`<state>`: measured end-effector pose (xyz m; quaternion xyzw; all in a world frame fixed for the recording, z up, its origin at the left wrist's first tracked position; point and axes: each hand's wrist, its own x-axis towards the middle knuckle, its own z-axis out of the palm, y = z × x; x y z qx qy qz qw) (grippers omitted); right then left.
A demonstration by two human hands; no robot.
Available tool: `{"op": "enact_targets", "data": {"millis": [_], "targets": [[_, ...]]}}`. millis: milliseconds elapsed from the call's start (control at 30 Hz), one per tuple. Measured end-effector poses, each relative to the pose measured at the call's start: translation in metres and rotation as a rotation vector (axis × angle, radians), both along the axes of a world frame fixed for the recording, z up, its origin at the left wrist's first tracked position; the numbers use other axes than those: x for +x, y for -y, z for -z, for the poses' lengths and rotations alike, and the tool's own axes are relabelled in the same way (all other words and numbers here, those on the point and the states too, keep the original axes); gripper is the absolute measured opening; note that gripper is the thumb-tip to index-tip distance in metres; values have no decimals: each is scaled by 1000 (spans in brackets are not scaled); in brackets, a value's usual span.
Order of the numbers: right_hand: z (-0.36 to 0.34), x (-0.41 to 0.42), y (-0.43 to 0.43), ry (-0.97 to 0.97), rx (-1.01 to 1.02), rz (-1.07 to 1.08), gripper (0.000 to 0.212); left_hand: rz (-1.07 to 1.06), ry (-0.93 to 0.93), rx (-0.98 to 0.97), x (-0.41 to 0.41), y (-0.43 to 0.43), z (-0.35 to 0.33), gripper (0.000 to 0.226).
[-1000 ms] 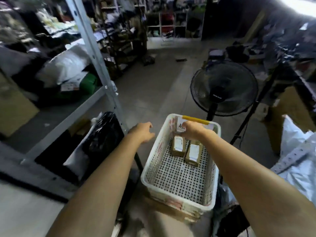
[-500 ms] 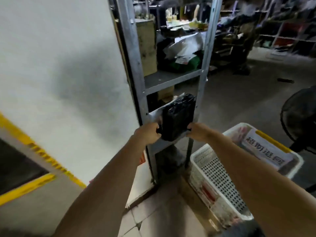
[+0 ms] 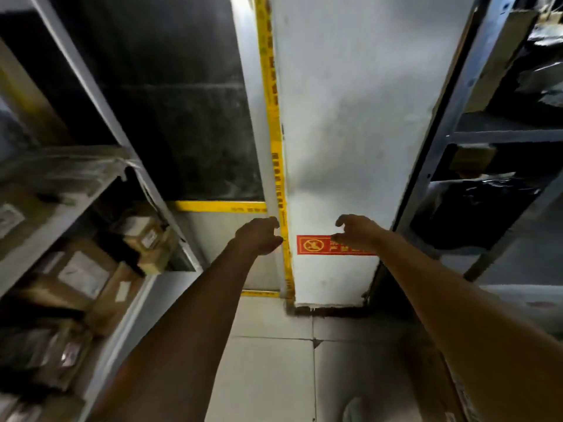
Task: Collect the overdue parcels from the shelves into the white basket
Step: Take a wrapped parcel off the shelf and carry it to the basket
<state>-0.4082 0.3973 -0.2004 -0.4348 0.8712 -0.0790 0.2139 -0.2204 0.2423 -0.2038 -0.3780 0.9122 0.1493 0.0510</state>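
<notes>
Your left hand [image 3: 259,236] and right hand [image 3: 355,233] before the white square pillar [image 3: 350,117], fingers loosely curled, holding nothing, brown cardboard parcels [image 3: 82,275], perhaps labelled, left of it

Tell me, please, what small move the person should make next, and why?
Probably swing the left hand toward the boxes on the left shelf and take one, if it is overdue. Both that hand and the right hand hold nothing and hover before the white pillar, where no parcel sits.
</notes>
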Motion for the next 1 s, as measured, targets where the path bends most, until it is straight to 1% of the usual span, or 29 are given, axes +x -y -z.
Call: {"op": "enact_targets", "data": {"millis": [67, 100, 133, 167, 233, 300, 400, 500, 567, 667, 733, 867, 1000], "targets": [[-3, 9, 9, -8, -15, -16, 54, -46, -12, 8, 14, 6, 0, 49], [-10, 41, 37, 12, -56, -106, 54, -155, -10, -4, 60, 17, -6, 49], [-12, 72, 65, 11, -56, -194, 55, -250, 2, -19, 102, 25, -11, 49], [-8, 73, 63, 9, -37, -226, 56, -252, -5, -23, 104, 24, -5, 50], [-6, 87, 74, 27, -40, -259, 57, -292, 5, 33, 125, 28, 2, 51], [-5, 108, 94, 27, -32, -332, 58, -386, -2, 58, 149, 31, -1, 51], [-11, 135, 142, 24, -69, -490, 60, -538, -39, 20, 187, 41, -13, 45], [-13, 154, 181, 21, -90, -622, 58, -621, 52, -38, 215, 42, -20, 44], [-21, 163, 204, 10, -111, -697, 52, -696, 79, -55, 228, 45, -30, 43], [-39, 172, 236, 19, -154, -827, 37, -817, 66, -104, 235, 48, -53, 46], [-51, 177, 254, 34, -177, -888, 33, -882, 51, -111, 238, 48, -61, 47], [-68, 179, 280, 135, -196, -945, 24, -979, 10, -138, 235, 50, -69, 47], [-69, 173, 318, 181, -233, -931, 34, -1026, -19, -163, 226, 67, -72, 48]]}}
